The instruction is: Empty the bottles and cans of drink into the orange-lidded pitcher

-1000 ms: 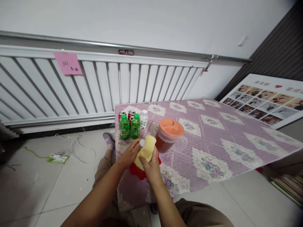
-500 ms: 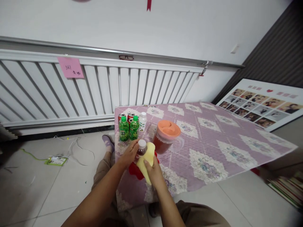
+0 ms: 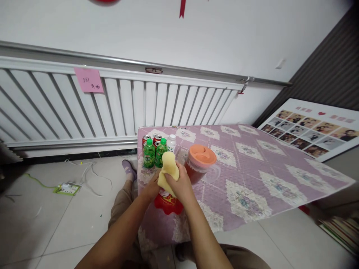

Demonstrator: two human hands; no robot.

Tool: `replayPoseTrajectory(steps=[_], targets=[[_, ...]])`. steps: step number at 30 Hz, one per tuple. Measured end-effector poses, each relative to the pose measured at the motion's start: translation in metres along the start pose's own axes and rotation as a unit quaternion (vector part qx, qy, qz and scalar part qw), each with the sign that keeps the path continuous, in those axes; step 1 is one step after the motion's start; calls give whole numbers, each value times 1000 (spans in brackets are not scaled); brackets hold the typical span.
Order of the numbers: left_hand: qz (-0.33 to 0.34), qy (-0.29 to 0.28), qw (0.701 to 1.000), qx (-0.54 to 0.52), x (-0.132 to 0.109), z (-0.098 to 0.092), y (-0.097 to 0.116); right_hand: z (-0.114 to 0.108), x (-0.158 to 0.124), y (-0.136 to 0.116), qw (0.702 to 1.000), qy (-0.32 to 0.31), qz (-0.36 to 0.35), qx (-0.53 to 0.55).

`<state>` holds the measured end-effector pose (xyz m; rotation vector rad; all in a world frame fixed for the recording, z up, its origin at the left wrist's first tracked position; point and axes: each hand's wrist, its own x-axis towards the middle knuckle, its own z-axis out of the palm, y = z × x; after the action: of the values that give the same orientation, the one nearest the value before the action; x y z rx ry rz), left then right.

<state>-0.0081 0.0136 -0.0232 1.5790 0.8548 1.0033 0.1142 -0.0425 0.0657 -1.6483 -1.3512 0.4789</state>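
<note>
My right hand (image 3: 181, 184) is closed round a yellow cloth (image 3: 169, 168), pressing it over the top of a bottle that the cloth now hides. My left hand (image 3: 153, 186) grips that bottle from the left side, its fingertips partly behind the cloth. Below both hands lies a red dish with a scalloped edge (image 3: 168, 206) and a printed pattern. Just beyond stand two green bottles (image 3: 149, 155), several red cans (image 3: 157, 138) and a white bottle (image 3: 171, 142). To the right of my hands is a clear jug of reddish-brown liquid with an orange lid (image 3: 202, 155).
A purple floral cloth (image 3: 224, 194) covers the table. Behind it runs a white radiator (image 3: 165, 101) with a pink note (image 3: 89, 80). A framed photo board (image 3: 311, 127) leans at the right. On the floor at left lie cables and a green power strip (image 3: 66, 189).
The yellow cloth has moved up and left with my right hand, from the bottle's side to over its white cap. My left hand stays on the bottle. The view has shifted slightly.
</note>
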Motion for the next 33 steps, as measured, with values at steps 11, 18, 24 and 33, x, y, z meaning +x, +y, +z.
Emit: replayPoseTrajectory(steps=[11,18,24,33], targets=[[27,-124,990,-68,4,-4,13,-8,41,6,996,-27,70,46],[37,-191,979,-55,6,-17,26,-4,33,27,979,35,118,162],[59,-168,984,-3,4,-20,24,10,-11,38,968,114,111,197],[91,-36,993,63,-6,-2,13,17,-53,56,970,122,125,169]])
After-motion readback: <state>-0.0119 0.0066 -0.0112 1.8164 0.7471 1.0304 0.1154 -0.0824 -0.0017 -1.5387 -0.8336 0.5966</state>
